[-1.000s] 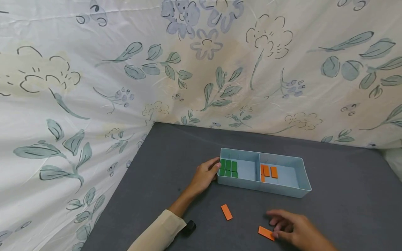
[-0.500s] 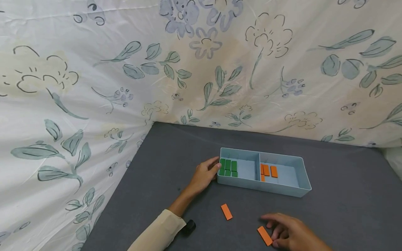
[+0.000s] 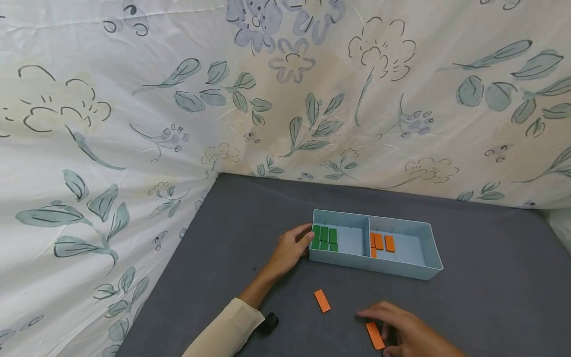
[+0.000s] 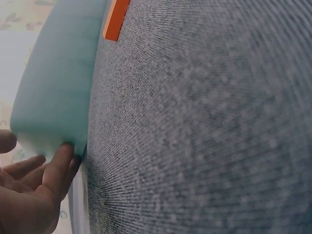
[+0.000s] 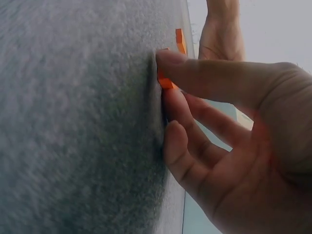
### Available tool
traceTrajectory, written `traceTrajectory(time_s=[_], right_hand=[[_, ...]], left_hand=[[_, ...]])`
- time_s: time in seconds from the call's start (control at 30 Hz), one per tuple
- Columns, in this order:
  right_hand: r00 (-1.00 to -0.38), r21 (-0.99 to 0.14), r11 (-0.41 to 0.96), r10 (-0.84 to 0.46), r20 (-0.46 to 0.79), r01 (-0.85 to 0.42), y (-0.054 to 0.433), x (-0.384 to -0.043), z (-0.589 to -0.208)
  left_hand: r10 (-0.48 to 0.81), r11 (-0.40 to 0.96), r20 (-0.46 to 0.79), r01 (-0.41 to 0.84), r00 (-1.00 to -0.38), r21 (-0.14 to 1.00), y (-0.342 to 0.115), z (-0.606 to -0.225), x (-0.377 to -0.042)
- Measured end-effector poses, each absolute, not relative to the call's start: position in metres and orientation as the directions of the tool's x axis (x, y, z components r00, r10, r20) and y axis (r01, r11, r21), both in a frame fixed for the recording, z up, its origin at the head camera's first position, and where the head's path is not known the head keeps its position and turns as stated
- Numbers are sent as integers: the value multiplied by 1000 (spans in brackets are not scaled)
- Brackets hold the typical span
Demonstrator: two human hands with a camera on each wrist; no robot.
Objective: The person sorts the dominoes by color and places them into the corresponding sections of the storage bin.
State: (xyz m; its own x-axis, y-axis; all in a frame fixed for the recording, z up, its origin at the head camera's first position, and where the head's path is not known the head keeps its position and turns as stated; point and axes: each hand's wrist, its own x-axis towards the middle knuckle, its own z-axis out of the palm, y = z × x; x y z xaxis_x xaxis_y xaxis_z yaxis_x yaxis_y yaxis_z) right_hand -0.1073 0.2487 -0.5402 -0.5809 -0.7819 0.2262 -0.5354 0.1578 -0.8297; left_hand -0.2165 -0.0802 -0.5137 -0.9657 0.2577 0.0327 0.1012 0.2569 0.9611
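A light blue box (image 3: 401, 270) with two compartments sits on the dark tabletop. My left hand (image 3: 287, 253) rests its fingers against the box's left end, which the left wrist view also shows. My right hand (image 3: 408, 329) is over an orange rectangular block (image 3: 374, 336) lying in front of the box. Its index finger reaches past the block's far end, while the thumb is at the near end. In the right wrist view, the thumb partly hides that block (image 5: 166, 84). A second orange block (image 3: 322, 301) lies farther left, apart from both hands.
Several green blocks (image 3: 324, 234) fill the left side of the box's left compartment. Several orange blocks (image 3: 378, 241) lie near the divider in the right one. A small black object (image 3: 269, 324) is beside my left cuff. Floral cloth (image 3: 294, 114) hangs behind the table.
The orange block near my right hand has turned, its length now pointing more away from me. My right hand has shifted left over it. My left hand stays at the box.
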Motion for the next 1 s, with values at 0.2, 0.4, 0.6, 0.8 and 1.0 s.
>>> traceTrajectory(time_s=[0.2, 0.4, 0.6, 0.8, 1.0], right_hand=[[-548, -781, 151, -791, 272, -605, 244, -109, -544], [-549, -754, 182, -791, 269, -631, 243, -108, -541], [-602, -763, 277, -778, 178, -584, 243, -108, -536], [-680, -743, 434, -732, 38, -509, 243, -108, -528], [-756, -706, 550, -654, -31, -446, 243, -108, -519]], left_hand=[[261, 247, 26, 93, -965, 965, -79, -515, -217], [263, 229, 22, 84, -965, 970, -78, -514, -217], [261, 218, 24, 83, -965, 972, -78, -514, -216], [248, 227, 26, 84, -968, 970, -78, -515, -217], [242, 244, 19, 80, -970, 967, -78, -513, -215]])
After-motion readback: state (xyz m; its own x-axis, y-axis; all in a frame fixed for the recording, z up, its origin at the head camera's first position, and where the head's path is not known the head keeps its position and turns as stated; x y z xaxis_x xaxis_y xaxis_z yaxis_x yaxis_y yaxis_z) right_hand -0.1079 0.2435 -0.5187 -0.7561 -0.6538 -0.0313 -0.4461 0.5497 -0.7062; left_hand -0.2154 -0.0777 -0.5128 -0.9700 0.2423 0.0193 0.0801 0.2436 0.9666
